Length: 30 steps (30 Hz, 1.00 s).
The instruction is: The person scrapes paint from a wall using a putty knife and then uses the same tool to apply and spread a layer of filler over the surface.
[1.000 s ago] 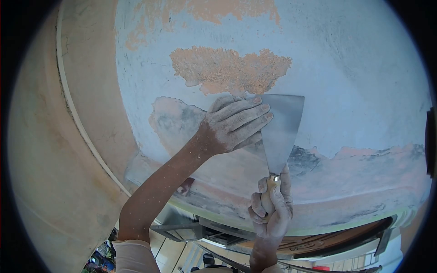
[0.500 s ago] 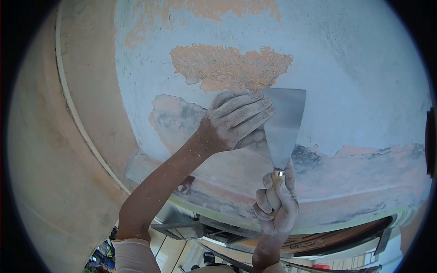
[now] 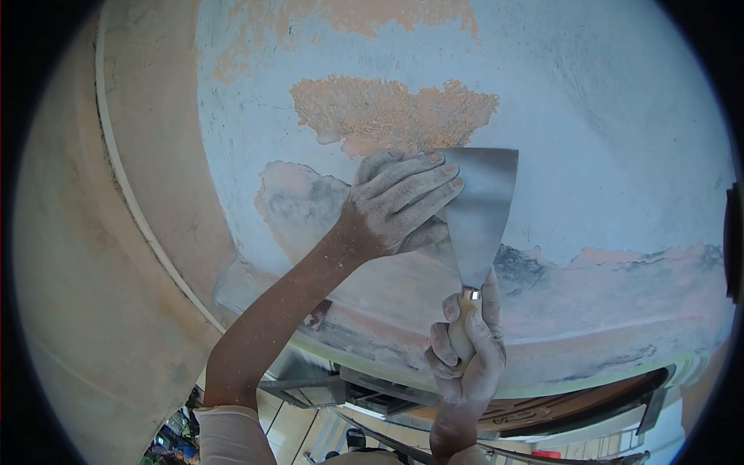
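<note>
1. The right hand point(image 3: 467, 349) is wrapped around the wooden handle point(image 3: 463, 322) of a scraper point(image 3: 479, 209); its fingers are curled tight together around the grip, and the forefinger lies straight along the side, up toward the metal collar.
2. The left hand point(image 3: 395, 205) lies flat on the scraper's blade, fingers straight and close together, their tips pressing on the metal near its upper left corner.
3. The blade fans out wide above the right-hand fingers and lies against the painted surface point(image 3: 604, 139); its top edge is just past the left fingertips.
4. Directly above the left fingertips and touching the blade's top edge is a rough orange bare patch point(image 3: 387, 112) where the pale blue paint is gone.
5. To the left of the left-hand knuckles, a smoother scraped area point(image 3: 298, 205) shows pink and grey.
6. Right of the right-hand fingers, a band of pinkish exposed surface point(image 3: 643, 271) runs along the lower edge.
7. Both hands are dusted white.
</note>
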Tool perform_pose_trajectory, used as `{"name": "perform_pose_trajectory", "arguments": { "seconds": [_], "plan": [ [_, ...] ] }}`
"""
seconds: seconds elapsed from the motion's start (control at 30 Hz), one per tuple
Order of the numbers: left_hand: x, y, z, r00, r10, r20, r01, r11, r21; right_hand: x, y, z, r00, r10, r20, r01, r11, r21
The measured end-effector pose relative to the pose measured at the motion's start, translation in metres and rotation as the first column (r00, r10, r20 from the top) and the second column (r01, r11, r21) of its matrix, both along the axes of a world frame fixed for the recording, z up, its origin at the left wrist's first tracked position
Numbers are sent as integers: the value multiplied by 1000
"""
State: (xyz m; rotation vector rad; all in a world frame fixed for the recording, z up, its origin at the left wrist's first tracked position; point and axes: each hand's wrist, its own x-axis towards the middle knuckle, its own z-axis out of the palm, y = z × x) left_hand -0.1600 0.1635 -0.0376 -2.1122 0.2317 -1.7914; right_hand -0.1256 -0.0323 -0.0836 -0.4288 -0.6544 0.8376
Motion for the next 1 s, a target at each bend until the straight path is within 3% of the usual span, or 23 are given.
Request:
{"name": "perform_pose_trajectory", "arguments": {
  "seconds": [0.13, 0.23, 0.43, 0.53, 0.63, 0.73, 0.93, 1.0],
  "plan": [
    [-1, 2, -2, 1000, 17, -21, -16, 998, 69, 6, -5, -9, 999, 43, -22, -43, 999, 21],
    [1, 7, -1, 996, -13, 85, 11, 999, 32, -5, 2, -8, 1000, 20, -5, -20, 1000, 12],
    [3, 10, -17, 991, -91, 97, 90, 996, 19, -9, 9, -25, 999, -21, 42, 22, 1000, -16],
    [3, 11, -15, 985, -74, 157, 71, 997, 26, -13, 15, -27, 998, -6, 64, 6, 1000, 3],
    [1, 5, -22, 996, -22, 92, 20, 999, 28, 0, 13, -42, 1000, 22, 21, -22, 1000, 11],
    [3, 8, -16, 976, -25, 217, 31, 999, -24, -8, 26, -29, 998, 47, 37, -49, 998, 40],
    [-2, 8, -26, 994, -4, 111, 8, 999, -42, -2, 20, -40, 997, 80, -8, -79, 994, 76],
    [0, 10, -23, 985, -13, 174, 22, 998, -50, -6, 27, -37, 998, 64, 9, -64, 996, 64]
  ]
}}
